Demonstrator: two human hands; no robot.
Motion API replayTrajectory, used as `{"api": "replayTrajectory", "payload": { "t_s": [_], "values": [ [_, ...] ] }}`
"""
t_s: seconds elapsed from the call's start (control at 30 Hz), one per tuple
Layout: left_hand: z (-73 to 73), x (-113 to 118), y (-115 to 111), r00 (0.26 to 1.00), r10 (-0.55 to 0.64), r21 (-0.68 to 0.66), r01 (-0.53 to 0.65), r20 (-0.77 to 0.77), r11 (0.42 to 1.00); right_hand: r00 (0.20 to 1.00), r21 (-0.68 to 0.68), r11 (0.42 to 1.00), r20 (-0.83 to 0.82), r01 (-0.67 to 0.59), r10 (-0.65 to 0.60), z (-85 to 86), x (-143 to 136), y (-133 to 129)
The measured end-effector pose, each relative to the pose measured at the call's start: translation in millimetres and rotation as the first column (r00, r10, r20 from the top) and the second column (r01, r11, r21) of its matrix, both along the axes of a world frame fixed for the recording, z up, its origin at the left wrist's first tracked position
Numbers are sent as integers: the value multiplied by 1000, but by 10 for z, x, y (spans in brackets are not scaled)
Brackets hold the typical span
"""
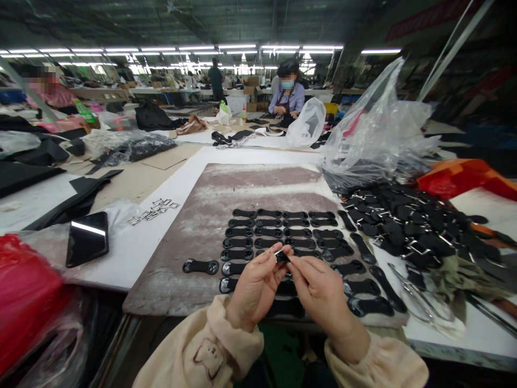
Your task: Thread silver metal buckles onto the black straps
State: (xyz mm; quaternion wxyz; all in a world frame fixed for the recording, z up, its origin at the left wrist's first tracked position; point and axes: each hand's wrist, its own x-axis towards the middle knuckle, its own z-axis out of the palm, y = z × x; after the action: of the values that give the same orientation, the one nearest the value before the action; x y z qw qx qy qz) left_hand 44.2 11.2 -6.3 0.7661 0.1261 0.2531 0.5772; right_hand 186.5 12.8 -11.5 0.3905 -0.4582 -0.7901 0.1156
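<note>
My left hand (258, 283) and my right hand (319, 285) meet above the near part of a brown board (181, 226). Between their fingertips is a small black strap piece (283, 257) with a bit of metal at its edge, pinched by both hands. Rows of black bone-shaped pieces (238, 243), with shiny ends, lie flat on the board around and beyond my hands. One such piece (201, 265) lies apart at the left. Several metal rectangular rings (153, 210) rest on the white surface left of the board.
A black phone (88, 238) lies at the left, near a red plastic bag (28, 296). At the right are a heap of black pieces with metal rings (412, 223), scissors (416, 296) and clear plastic (371, 129). A person (287, 94) sits across the table.
</note>
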Motion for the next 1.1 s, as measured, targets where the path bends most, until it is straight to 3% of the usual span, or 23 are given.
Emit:
{"api": "replayTrajectory", "payload": {
  "t_s": [0.2, 0.3, 0.43, 0.7, 0.93, 1.1],
  "values": [
    [-43, -21, 39, 988, -49, -29, 54, 144, 998, 999, 20, 1000, -37, -10, 10, 5, 30, -2],
    [-74, -33, 28, 986, -77, -8, 79, 148, 997, 997, 9, 1000, -73, -29, 30, 12, 47, -6],
    [-73, -34, 0, 984, -112, 29, 109, 136, 994, 998, 90, 995, -38, -47, 51, -1, 57, -3],
    [-72, -32, 35, 971, -75, -70, 93, 229, 993, 996, 143, 987, 67, -75, 65, -14, 58, 7],
    [-97, -17, -13, 984, -51, 2, 52, 170, 999, 996, 128, 989, 56, -78, 71, -30, 87, 1],
    [-58, 31, -48, 993, 57, -62, -50, 105, 997, 995, 126, 990, 79, -64, 54, -28, 61, 7]
  ]
}}
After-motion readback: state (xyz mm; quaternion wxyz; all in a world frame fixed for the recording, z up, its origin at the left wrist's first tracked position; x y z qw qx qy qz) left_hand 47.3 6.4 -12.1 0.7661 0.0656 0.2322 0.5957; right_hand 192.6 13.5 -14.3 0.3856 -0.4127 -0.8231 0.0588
